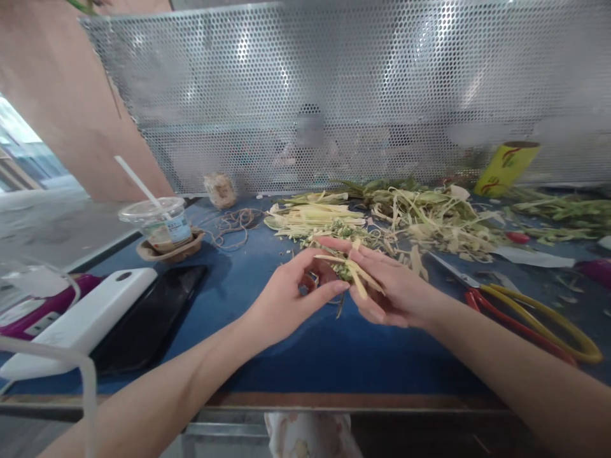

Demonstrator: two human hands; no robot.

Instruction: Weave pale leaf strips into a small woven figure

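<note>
At the frame's centre, the plant bunch [344,273] is grasped by the right hand [394,283], its longer strips [358,284] slanted toward lower right; at its left, the left hand's [296,283] grip cannot be told.

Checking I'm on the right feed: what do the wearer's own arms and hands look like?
The left hand and right hand are ungloved. The forearms are slim, with no sleeves, cables or markings in view. No watch shows; any rings, I can't tell.
</note>
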